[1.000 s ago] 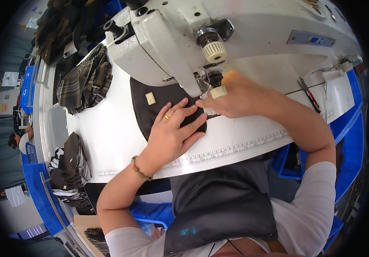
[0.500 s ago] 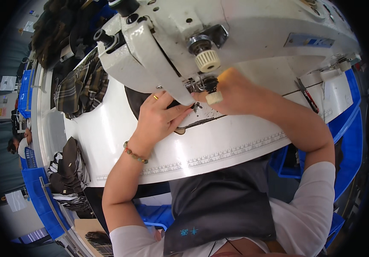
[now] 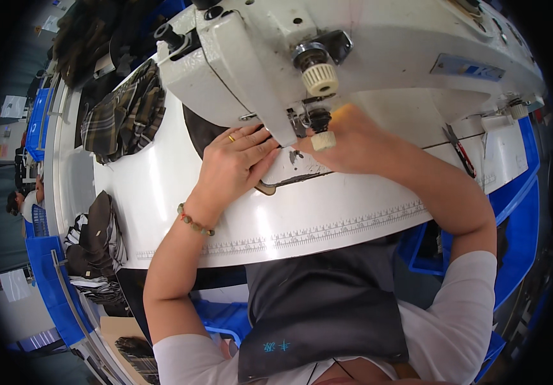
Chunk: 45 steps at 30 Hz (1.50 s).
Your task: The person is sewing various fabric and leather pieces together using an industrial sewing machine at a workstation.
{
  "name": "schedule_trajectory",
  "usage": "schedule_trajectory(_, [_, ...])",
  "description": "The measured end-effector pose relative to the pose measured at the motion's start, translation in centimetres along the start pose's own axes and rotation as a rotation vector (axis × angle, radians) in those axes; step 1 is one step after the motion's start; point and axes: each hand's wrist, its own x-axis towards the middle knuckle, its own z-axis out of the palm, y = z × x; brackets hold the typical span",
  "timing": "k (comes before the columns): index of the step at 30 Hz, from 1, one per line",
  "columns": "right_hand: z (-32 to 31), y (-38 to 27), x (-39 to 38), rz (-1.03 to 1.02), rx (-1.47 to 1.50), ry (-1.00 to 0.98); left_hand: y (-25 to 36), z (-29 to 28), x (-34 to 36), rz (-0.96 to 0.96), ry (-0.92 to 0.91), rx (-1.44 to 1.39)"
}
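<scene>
My left hand [image 3: 241, 154], with a ring and bead bracelet, lies open, its fingertips on a dark fabric piece [image 3: 198, 128] beneath the white sewing machine head [image 3: 238, 70]. The fabric is mostly hidden by hand and machine. My right hand [image 3: 350, 147] is closed, fingers curled beside the needle and presser area [image 3: 299, 122], partly behind a cream knob [image 3: 323, 140]; what it holds, if anything, is hidden. Black-and-red snips [image 3: 459, 151] lie to the right of it.
The white table [image 3: 289, 218] has a printed ruler along its front. Plaid pieces [image 3: 119, 119] lie back left, striped and dark pieces [image 3: 100, 247] left. Blue bins [image 3: 507, 231] flank the table. Another person [image 3: 25, 204] is at far left.
My left hand has moved up and left with the dark fabric, which is now mostly under the machine head and hand. My right hand stays near the needle.
</scene>
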Motion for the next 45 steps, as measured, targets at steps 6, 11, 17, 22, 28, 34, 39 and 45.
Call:
schedule_trajectory(6, [-0.1, 0.0, 0.0, 0.001, -0.005, -0.050, 0.8, -0.2, -0.2, -0.055, -0.034, 0.070])
schedule_trajectory(11, [-0.4, -0.2, 0.3, 0.064, 0.038, 0.010, 2.8, -0.5, -0.7, -0.071, -0.062, 0.169])
schedule_trajectory(17, [-0.6, 0.0, 0.4, 0.093, -0.049, -0.009, 6.3, -0.5, -0.9, -0.071, -0.141, 0.220])
schedule_trajectory(22, [-1.0, -0.2, 0.5, 0.085, -0.068, 0.001, 6.3, 0.2, -1.0, -0.042, -0.110, 0.263])
schedule_trajectory(28, [-0.9, 0.1, 0.5, 0.080, -0.096, 0.047, 5.8, 0.5, -0.2, -0.065, -0.064, 0.262])
schedule_trajectory(34, [-1.7, -0.3, 0.7, 0.124, -0.103, 0.031, 5.8, 0.2, 0.3, -0.116, -0.104, 0.262])
schedule_trajectory(39, [-1.3, -0.2, 0.7, 0.158, -0.109, -0.014, 5.6, 0.2, 0.1, -0.111, -0.061, 0.240])
schedule_trajectory(45, [-2.6, -1.4, 1.2, 0.272, -0.093, -0.105, 6.3, -0.2, -2.2, -0.140, -0.021, 0.272])
